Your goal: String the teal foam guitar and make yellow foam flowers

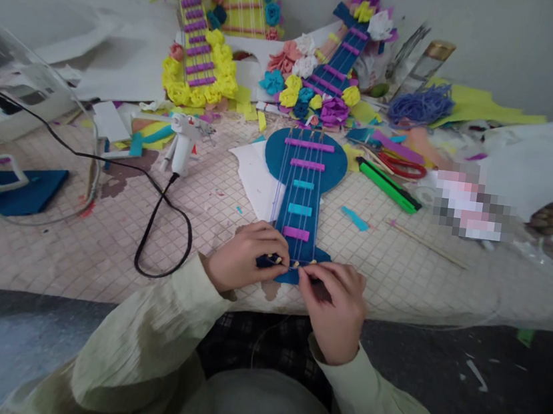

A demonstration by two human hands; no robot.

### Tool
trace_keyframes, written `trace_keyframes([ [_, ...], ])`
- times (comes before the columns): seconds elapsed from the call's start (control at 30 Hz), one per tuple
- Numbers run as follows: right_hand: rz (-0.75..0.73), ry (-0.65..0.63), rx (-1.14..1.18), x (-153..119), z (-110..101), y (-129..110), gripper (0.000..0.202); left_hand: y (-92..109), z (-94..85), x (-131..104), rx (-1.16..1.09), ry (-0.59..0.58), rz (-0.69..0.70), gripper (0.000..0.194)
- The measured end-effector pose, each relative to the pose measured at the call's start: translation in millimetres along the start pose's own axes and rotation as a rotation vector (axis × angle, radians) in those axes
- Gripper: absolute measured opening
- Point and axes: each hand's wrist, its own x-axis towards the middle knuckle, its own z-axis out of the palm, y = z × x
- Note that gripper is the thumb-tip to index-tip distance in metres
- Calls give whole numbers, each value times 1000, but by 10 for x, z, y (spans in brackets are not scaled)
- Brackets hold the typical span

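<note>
A blue guitar-shaped cutout lies on the table, its round end away from me. Pink strips and light blue strips cross it, with thin strings running lengthwise over them. Small pale pegs sit at the near end. My left hand rests at the left of that end, thumb and fingertips pinched together by the strings. On the right, my right hand has thumb and index finger closed near the thread at the pegs. What either pinch holds is too small to make out.
Left of the cutout stands a white glue gun with a looped black cord. A green cutter, red scissors and a stick lie right. Flower-decorated paper instruments lean at the back wall.
</note>
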Motion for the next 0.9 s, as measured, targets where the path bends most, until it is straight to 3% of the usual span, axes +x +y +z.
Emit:
trace_keyframes([
  [0.37,48,127,26,-37,57,-23,4,7,-8,-2,2,-15,-14,10],
  [0.6,97,72,114,-170,-27,-96,15,6,-5,2,3,-15,-22,10],
  [0.9,98,48,13,-172,47,-131,14,16,-12,3,-1,0,-25,10],
])
